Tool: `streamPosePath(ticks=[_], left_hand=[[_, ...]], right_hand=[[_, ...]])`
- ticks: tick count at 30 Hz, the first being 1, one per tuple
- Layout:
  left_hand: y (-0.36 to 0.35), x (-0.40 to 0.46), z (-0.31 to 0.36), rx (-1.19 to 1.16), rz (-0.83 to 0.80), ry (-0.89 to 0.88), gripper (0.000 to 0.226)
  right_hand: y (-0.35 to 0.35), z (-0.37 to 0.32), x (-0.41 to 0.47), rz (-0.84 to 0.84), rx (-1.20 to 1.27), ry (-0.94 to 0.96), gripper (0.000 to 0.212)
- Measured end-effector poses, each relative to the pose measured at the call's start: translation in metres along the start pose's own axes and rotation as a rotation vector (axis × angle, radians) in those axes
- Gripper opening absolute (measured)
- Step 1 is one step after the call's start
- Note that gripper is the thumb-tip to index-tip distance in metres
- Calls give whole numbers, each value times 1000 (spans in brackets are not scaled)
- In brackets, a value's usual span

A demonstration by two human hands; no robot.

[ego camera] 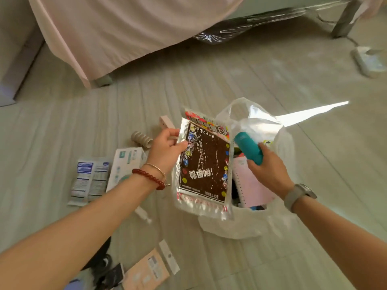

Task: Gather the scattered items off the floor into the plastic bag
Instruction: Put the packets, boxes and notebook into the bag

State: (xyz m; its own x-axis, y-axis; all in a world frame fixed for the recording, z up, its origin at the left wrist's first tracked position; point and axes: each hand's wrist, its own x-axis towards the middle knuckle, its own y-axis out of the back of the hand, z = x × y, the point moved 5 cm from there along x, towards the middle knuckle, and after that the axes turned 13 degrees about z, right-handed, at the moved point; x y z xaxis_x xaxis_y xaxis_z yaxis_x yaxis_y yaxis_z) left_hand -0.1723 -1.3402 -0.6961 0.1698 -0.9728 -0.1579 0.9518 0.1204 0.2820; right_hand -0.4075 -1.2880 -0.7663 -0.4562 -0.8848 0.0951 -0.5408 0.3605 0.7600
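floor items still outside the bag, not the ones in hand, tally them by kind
Flat packets: 3, two blue-and-white sachets and a peach packet
Boxes: 2, white box, pink box
Beige ribbed coil: 1
Small white tube: 1
Dark items at the bottom edge: cannot tell
Total: 7

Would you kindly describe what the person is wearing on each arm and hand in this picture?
Both forearms are bare, with no sleeves in view. The left hand has two bracelets at its wrist: a red bead bracelet and a thin gold chain bracelet. The right hand has a wristwatch with a grey band. No rings or gloves show on the fingers.
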Motion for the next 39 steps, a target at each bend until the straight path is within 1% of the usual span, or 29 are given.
streamPosePath(ticks=[2,4,6,8,9,10,12,13,14,15,16,18,20,21,23,24,25,26,27,28,29,30,33,35,37,39], left_hand=[[-12,3,-5,17,33,63,26],[-19,5,-9,21,56,114,28],[-19,10,-12,24,81,143,26],[-15,19,-12,31,94,135,18],[-14,24,-11,17,88,132,15],[-13,27,-9,-9,78,143,17],[-16,30,-10,-79,56,181,17],[-20,30,-11,-119,42,205,16],[-26,29,-13,-159,26,234,16],[-33,28,-16,-191,5,254,17],[-42,27,-20,-204,-16,265,17],[-60,25,-34,-149,-40,279,13],[-72,25,-54,32,-6,238,9],[-76,25,-66,154,27,200,13],[-85,18,-87,352,72,187,33],[-92,13,-97,409,51,205,45],[-98,7,-104,450,17,222,52],[-102,3,-108,483,-1,216,52],[-104,3,-110,511,4,187,44],[-102,5,-109,536,31,139,31],[-98,10,-105,552,59,88,18],[-95,14,-100,552,64,33,11],[-83,22,-83,528,-13,-109,11],[-71,21,-73,526,-36,-174,11],[-63,19,-74,547,-64,-188,11],[-53,16,-83,545,-80,-148,13]], right_hand=[[-12,-2,16,-51,0,40,52],[-23,-3,27,-102,27,26,55],[-31,-1,33,-147,4,39,52],[-31,-1,38,-128,-19,114,46],[-29,0,38,-133,33,120,47],[-26,-1,35,-168,138,95,52],[-20,-4,26,-269,400,-54,63],[-18,-5,23,-317,527,-155,57],[-16,-5,21,-343,640,-235,42],[-12,-4,23,-313,706,-280,28],[-5,-1,27,-236,713,-298,23],[11,8,34,-53,637,-273,26],[25,18,38,74,554,-224,28],[30,24,38,121,512,-209,29],[37,34,36,198,415,-200,31],[39,38,34,227,380,-209,32],[38,42,31,247,359,-227,34],[37,45,28,253,337,-247,36],[34,46,26,249,318,-255,37],[31,46,24,233,299,-258,37],[27,45,23,211,302,-254,37],[22,44,22,182,321,-259,36],[10,36,22,106,388,-289,34],[0,27,22,60,337,-275,38],[-17,16,22,-36,154,-204,45],[-35,10,18,-124,-41,-105,50]])
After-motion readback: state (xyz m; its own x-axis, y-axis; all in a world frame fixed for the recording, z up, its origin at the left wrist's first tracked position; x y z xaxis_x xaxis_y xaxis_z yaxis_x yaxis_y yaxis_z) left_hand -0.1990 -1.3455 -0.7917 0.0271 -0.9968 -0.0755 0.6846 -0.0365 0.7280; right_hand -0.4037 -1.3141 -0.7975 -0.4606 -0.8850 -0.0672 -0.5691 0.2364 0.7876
